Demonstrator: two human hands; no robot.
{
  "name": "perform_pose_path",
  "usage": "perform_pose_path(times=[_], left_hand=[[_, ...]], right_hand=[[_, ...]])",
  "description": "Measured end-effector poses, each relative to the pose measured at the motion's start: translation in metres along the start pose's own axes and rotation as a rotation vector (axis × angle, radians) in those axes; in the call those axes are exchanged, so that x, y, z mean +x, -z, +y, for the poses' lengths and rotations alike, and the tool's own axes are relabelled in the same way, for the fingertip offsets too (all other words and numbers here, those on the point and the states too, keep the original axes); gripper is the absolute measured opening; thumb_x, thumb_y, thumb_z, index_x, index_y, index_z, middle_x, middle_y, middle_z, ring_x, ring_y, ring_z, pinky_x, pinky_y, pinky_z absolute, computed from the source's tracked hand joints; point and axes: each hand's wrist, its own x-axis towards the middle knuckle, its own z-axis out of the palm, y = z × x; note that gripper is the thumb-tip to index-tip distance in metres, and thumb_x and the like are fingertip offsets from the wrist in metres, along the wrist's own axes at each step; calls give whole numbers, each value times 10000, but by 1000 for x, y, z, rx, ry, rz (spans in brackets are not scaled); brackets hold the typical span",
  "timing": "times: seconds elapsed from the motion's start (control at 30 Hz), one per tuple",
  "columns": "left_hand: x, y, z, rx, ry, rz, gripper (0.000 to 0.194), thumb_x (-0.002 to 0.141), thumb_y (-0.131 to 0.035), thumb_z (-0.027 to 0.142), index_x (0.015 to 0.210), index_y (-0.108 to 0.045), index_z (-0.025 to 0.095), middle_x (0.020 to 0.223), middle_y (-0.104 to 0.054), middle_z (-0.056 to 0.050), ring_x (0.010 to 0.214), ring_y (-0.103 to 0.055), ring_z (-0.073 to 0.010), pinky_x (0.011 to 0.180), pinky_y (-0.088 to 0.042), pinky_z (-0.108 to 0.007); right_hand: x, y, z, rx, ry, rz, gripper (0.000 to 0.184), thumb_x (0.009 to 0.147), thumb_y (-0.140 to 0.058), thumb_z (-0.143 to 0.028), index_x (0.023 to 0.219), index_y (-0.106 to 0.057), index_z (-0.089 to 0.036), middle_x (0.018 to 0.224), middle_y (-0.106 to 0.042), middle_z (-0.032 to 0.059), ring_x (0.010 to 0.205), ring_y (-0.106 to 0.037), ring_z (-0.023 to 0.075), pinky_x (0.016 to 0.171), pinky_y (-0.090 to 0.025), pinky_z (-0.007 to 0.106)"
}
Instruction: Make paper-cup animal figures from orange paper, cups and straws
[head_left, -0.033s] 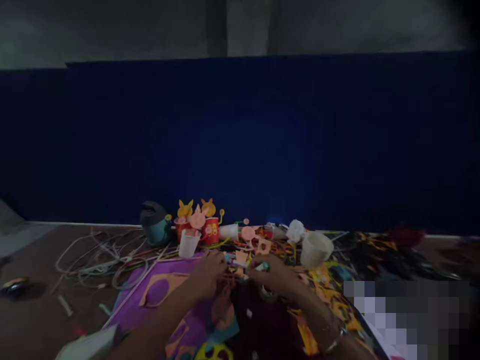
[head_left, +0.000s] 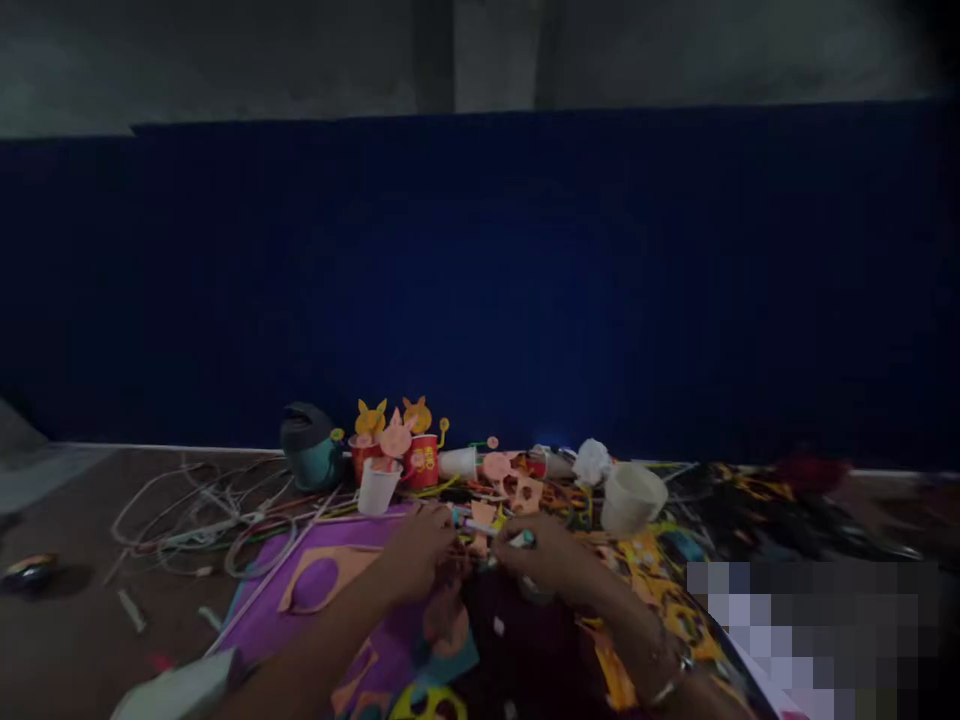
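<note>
2 bare hands meet near the middle of the cluttered work area, a short gap between them. The right hand has its fingers closed on a slim white stick with a teal end, which pokes out over the knuckles. The left hand is curled, back upward; whether it grips anything, I cannot tell. A pale lilac rod spans the gap between the fingers of both hands. A bracelet circles the right wrist.

Under the left forearm lies a purple sheet, bearing a peach sheet with a round cutout. Yellow cutout scraps spread beside the right forearm. Beyond the hands, 2 red paper cups and 1 white paper cup stand upright with 3 eared paper heads above them, 2 orange and 1 pink. Another white cup lies on its side. Farther right, a crumpled white ball is just beside a cream tub.
</note>
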Motion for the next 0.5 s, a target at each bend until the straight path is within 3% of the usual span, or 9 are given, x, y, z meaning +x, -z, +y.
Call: perform_pose_path(times=[0.13,0.23,0.5], left_hand=[[5,2,7,42,-16,-12,128,809,-525,217,912,-601,228,1006,-546,-56,989,-433,-229,820,-335,-360],[10,5,9,104,-7,19,155,806,-524,180,942,-587,217,1014,-550,-56,996,-435,-231,827,-334,-354],[18,6,3,128,80,103,112,846,-491,215,907,-579,185,991,-554,-80,982,-443,-251,820,-328,-382]], right_hand=[[-5,0,0,-46,-22,-67,199,732,-518,-242,796,-697,-182,738,-695,13,678,-610,159,607,-412,214],[-5,4,0,-136,-45,-41,201,672,-575,-230,827,-704,-221,847,-706,11,785,-613,182,691,-417,238],[-4,5,-1,-274,-16,-39,275,711,-542,-232,930,-706,-259,975,-697,16,932,-598,204,835,-395,289]])
